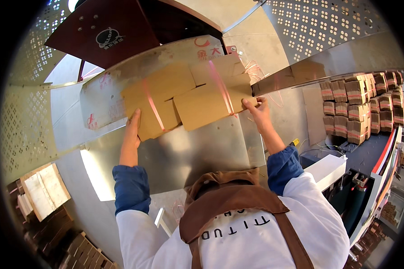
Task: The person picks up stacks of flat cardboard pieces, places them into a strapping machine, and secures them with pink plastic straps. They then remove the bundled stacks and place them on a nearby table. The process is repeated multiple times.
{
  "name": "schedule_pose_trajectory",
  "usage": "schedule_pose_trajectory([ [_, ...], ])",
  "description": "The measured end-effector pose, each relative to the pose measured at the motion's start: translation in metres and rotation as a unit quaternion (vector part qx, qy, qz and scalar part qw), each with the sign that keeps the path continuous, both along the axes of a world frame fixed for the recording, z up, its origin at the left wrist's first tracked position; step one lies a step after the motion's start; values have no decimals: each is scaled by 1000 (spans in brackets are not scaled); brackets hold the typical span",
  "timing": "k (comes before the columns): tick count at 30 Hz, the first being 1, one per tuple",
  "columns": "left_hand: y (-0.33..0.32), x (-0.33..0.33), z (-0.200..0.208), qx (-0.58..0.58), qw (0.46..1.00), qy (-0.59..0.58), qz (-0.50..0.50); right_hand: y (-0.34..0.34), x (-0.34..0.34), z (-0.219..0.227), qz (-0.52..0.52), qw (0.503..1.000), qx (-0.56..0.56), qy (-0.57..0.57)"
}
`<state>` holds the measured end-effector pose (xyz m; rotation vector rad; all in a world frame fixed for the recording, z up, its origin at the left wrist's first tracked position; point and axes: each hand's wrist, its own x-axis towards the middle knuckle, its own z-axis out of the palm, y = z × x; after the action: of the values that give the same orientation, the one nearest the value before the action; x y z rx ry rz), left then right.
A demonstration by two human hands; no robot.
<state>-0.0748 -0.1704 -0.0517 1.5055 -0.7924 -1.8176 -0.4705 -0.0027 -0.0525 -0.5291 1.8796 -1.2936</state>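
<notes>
A bundle of flat brown cardboard blanks (pixel 197 110) lies across the metal worktop (pixel 184 152) in front of me. Two pink straps run around it, one strap (pixel 153 105) on the left part and another strap (pixel 221 87) on the right. My left hand (pixel 133 126) grips the bundle's left end, its thumb along the edge and its other fingers mostly hidden. At the opposite end, my right hand (pixel 258 113) holds the near right corner with the thumb on top. Both hands are closed on the cardboard.
A dark red machine panel (pixel 134 42) rises behind the worktop. Perforated metal guards (pixel 318 27) stand at far right and left. Strapped cardboard stacks (pixel 354 105) are at right, near a white beam (pixel 325 172). Loose pink strapping (pixel 253 69) lies beyond the bundle. More cardboard (pixel 45 190) sits lower left.
</notes>
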Motion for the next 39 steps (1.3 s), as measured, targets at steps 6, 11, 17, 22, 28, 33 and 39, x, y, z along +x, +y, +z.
schedule_pose_trajectory([
  [6,9,-9,9,-7,1000,-16,-3,43,2,24,155,885,-62,434],
  [11,4,-10,12,15,1000,-7,-17,-52,36,61,301,775,-245,499],
  [17,-4,-13,8,-3,1000,5,-8,-179,66,14,300,717,-150,612],
  [22,-24,-18,9,22,999,-17,-23,-147,80,39,350,667,-133,644],
  [28,-19,-19,-2,14,998,57,11,-98,98,38,399,664,-136,617],
  [33,-8,-13,-10,14,992,105,74,-92,117,36,379,680,-95,621],
  [39,-2,-9,-21,11,986,98,134,-88,116,22,401,675,-129,605],
])
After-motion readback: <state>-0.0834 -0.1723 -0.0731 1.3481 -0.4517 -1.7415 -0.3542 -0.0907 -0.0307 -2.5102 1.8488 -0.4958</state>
